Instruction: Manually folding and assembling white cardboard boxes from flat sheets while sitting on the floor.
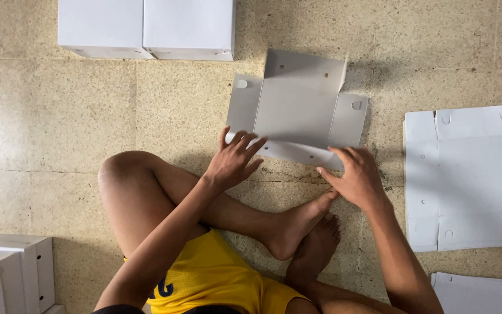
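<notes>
Head view: person sitting cross-legged on speckled tile floor (59,116), working a flat grey die-cut cardboard box blank (297,110). Blank is lying mid-floor just ahead of the feet; far flap and both side flaps are standing partly raised, near flap not yet folded up. Left hand (233,160) is pressing its fingers, spread wide, on the near-left corner. Right hand (357,177) is pressing the near-right edge, fingers loosely together. Two finished white boxes (146,26) sitting at the floor's far edge; unfolded white blanks (466,174) waiting at the right edge. Box roughly half formed, I judge.
</notes>
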